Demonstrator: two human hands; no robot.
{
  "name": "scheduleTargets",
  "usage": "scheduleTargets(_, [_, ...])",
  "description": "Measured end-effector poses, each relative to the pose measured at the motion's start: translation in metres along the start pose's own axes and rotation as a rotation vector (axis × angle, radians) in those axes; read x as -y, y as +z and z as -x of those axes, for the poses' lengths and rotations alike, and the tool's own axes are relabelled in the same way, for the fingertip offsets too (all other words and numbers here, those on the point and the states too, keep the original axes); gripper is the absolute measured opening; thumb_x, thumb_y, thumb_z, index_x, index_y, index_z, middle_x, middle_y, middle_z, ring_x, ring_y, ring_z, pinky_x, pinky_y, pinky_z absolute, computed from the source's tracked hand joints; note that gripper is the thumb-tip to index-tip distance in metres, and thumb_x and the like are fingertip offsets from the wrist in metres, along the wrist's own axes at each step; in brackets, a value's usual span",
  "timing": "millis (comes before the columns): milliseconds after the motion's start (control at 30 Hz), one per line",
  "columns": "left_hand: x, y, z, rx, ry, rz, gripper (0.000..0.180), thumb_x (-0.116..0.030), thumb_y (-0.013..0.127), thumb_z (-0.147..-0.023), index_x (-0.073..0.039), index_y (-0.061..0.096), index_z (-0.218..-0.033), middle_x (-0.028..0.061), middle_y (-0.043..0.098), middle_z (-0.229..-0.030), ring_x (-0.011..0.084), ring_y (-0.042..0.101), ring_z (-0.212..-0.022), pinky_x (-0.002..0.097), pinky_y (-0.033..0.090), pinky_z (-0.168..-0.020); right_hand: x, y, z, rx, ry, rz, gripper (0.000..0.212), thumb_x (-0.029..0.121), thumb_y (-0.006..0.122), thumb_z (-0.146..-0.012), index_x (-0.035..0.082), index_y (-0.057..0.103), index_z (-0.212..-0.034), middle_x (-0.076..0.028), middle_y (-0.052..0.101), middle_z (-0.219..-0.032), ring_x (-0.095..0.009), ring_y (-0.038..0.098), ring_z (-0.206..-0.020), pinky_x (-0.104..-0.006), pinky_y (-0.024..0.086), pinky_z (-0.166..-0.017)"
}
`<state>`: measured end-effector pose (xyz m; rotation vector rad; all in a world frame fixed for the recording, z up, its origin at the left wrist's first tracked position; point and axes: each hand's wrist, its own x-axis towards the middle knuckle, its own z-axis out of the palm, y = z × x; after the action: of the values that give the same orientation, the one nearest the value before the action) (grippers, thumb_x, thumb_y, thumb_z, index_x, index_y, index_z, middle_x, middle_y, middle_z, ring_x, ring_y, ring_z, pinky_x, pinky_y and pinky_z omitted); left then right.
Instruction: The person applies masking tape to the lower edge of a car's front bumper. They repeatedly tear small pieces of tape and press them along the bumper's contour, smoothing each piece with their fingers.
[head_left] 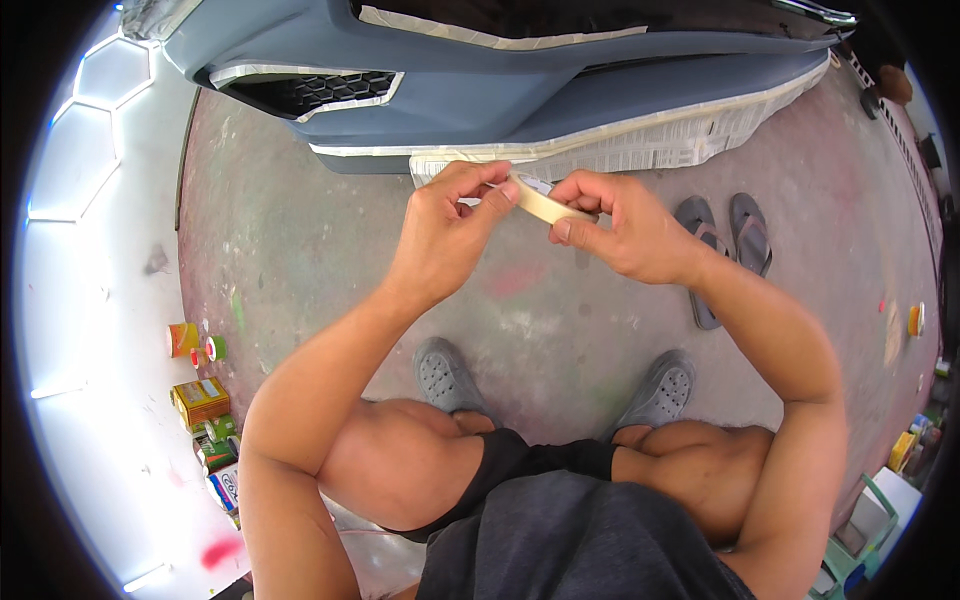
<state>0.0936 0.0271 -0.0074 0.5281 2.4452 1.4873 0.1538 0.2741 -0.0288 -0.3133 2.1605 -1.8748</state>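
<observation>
Between my hands is a cream roll of masking tape (543,204). My right hand (635,232) grips the roll's right side, thumb underneath and fingers curled over it. At its left end, my left hand (445,228) is closed in a pinch, thumb and fingertips against the tape; the loose end cannot be made out. Just beyond my hands stands a grey car bumper (470,98). Masking tape borders its openings and lower edge, and taped newspaper (640,150) hangs along the bottom.
A pair of flip-flops (750,235) lies on the stained concrete floor (320,260) to the right. Several cans and boxes (200,400) line the lit left wall. A green chair (868,530) stands at the lower right. My feet wear grey clogs (445,373).
</observation>
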Motion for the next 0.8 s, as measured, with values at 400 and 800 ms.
scheduleTargets(400, [-0.01,0.009,0.004,-0.071,0.058,-0.145,0.022,-0.018,0.083,-0.102,0.003,0.082,-0.107,0.0077,0.075,-0.095,0.0136,0.063,-0.084,0.033,0.051,-0.075,-0.002,0.0,0.002,-0.004,0.008,0.207,0.042,0.02,0.076,-0.106,0.002,0.064,-0.142,-0.006,0.075,-0.093,-0.012,0.065,-0.084,-0.0324,0.052,-0.081])
scheduleTargets(800, [-0.016,-0.008,-0.002,0.007,-0.182,-0.083,0.026,-0.022,0.08,-0.105,0.003,0.078,-0.1,0.0016,0.068,-0.079,0.0098,0.052,-0.072,0.0323,0.043,-0.065,-0.011,-0.008,0.0,0.143,0.173,0.072,0.069,0.02,0.055,-0.114,0.017,0.03,-0.179,-0.004,0.066,-0.083,-0.01,0.055,-0.074,-0.0305,0.049,-0.071])
